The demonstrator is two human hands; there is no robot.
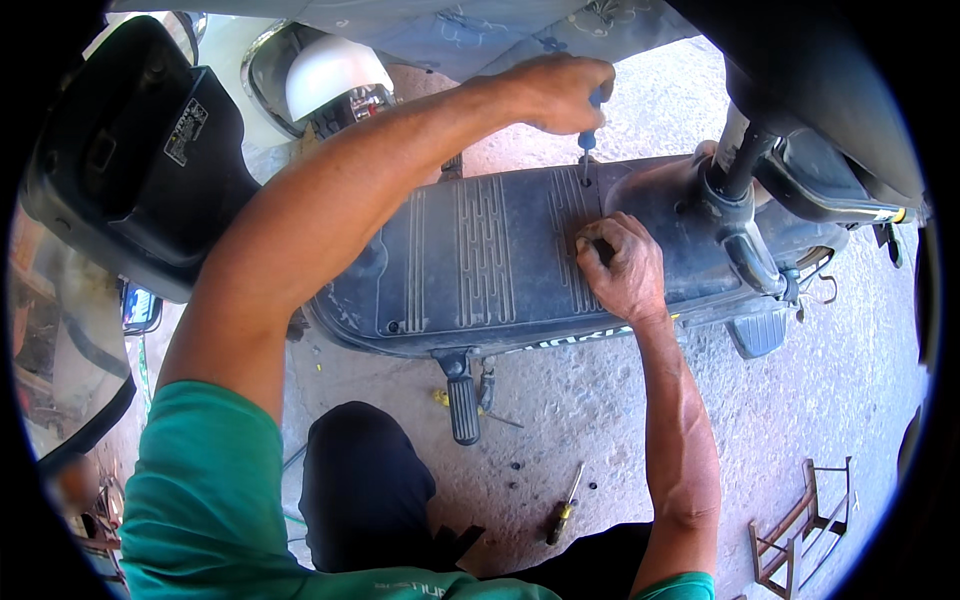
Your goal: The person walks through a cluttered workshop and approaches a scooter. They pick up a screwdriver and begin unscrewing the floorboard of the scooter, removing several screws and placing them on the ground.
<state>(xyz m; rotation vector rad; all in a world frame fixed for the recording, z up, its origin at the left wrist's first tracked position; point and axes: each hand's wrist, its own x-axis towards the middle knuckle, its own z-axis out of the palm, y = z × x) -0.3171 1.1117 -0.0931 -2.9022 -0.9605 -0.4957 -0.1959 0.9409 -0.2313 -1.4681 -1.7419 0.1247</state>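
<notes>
My left hand (562,92), reaching across from the left, is closed round the blue handle of a screwdriver (587,140). The shaft points down, its tip at a screw hole near the far edge of the scooter's dark ribbed footboard (535,255). Closer to me, my right hand (628,268) rests on the same footboard with its fingers curled. A dark gap shows between thumb and forefinger, and what the fingers hold, if anything, is hidden.
A fold-out footrest (463,408) juts from the scooter's near side. On the concrete ground lie another screwdriver (562,515) and several small dark pieces. A metal frame (800,530) stands at lower right. The steering column (740,160) rises at right, the black seat base (140,150) at left.
</notes>
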